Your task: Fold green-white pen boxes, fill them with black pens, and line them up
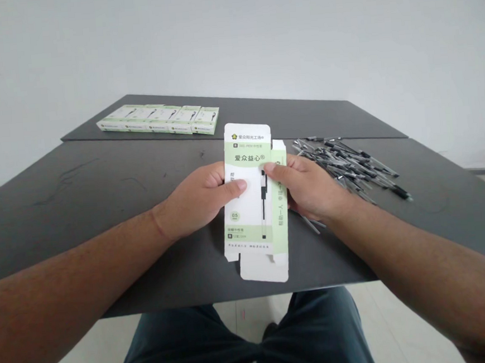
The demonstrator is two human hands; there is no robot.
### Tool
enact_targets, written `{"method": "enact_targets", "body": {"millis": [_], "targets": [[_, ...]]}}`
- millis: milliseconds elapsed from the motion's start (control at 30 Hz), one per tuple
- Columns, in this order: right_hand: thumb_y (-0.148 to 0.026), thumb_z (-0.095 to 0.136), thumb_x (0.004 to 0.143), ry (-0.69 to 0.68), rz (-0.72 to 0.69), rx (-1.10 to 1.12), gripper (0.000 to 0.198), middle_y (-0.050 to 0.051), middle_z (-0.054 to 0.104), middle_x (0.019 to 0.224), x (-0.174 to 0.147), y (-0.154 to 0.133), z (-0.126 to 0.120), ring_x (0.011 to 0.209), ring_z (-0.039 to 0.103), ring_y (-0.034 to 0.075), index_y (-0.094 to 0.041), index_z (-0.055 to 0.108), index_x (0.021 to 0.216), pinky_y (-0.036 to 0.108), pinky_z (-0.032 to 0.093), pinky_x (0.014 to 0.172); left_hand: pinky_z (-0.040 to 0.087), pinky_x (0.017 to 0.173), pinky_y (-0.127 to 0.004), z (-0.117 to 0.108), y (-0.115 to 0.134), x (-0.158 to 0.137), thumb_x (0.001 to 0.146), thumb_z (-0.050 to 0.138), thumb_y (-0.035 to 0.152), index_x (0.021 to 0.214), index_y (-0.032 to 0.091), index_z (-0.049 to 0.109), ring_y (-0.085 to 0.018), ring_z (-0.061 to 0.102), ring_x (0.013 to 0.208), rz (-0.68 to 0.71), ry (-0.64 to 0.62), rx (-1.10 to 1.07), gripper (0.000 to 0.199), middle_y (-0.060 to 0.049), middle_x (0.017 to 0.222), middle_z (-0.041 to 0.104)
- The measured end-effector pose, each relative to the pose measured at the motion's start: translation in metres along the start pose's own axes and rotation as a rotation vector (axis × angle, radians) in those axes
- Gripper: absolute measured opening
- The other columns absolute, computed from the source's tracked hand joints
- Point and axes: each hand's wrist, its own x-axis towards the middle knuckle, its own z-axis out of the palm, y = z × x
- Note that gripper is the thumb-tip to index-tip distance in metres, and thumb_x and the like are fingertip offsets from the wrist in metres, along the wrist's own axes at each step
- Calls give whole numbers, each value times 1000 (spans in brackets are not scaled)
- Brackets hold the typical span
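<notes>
Between my two hands, above the table's near part, is a flattish white and light-green pen box (248, 203) with a black pen printed on its front. Its end flaps stick out at the top and the bottom. My left hand (199, 196) grips the left edge, thumb across the front and fingers hidden behind. On the other side my right hand (305, 185) holds the green side panel, its thumb pressing near the printed pen. Just beyond my right hand lies a loose pile of clear pens with black caps and grips (350, 164).
Several similar pen boxes (157, 120) lie in a row at the back left of the dark grey table (157, 160). A seam crosses the table in front of that row. The near table edge is close to my legs (245, 326). A pale wall stands behind.
</notes>
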Motion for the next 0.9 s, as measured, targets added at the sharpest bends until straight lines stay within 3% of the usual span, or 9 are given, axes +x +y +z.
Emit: {"method": "enact_targets", "body": {"millis": [100,233,333,433,567,733,900], "targets": [[-64,83,103,4,-27,-23,38,3,85,87,0,2,-2,66,72,21,-26,81,111,32,54,54,72,92,-43,0,-2,1,98,88,49,127,22,87,-34,88,111,-2,19,-13,40,-9,121,92],[-66,84,101,110,-77,-26,44,3,83,82,3,1,-2,70,75,24,-28,82,122,35,57,57,71,88,-41,-2,0,2,98,88,54,118,20,88,-32,88,101,-17,-35,49,40,-9,115,93],[-67,85,100,161,-90,-21,45,3,82,80,5,0,-2,64,70,22,-27,82,120,32,51,50,71,91,-40,-3,3,3,100,85,54,117,20,88,-32,88,105,22,-27,169,39,-9,118,92],[-68,85,100,88,-55,-72,45,4,84,84,2,0,-1,58,65,18,-25,83,111,28,42,44,70,91,-40,-3,5,2,106,78,54,124,20,88,-30,88,103,68,49,243,39,-8,123,92],[-71,84,102,-44,-38,-204,48,5,87,88,-4,-1,-2,61,67,18,-24,86,110,27,46,45,69,82,-38,-4,6,2,106,76,60,128,20,88,-32,87,100,68,149,278,47,-9,120,92],[-73,81,103,-7,-76,-207,51,6,88,94,-1,1,-7,61,67,18,-25,86,117,28,44,46,70,89,-40,-7,3,5,104,78,64,128,21,88,-32,87,105,75,101,260,50,-9,121,92],[-79,78,103,91,-89,-209,55,5,84,87,4,3,-10,58,62,18,-25,83,115,28,43,44,68,89,-39,-8,2,7,103,79,63,123,21,89,-31,86,101,78,90,335,47,-7,121,92]]}}
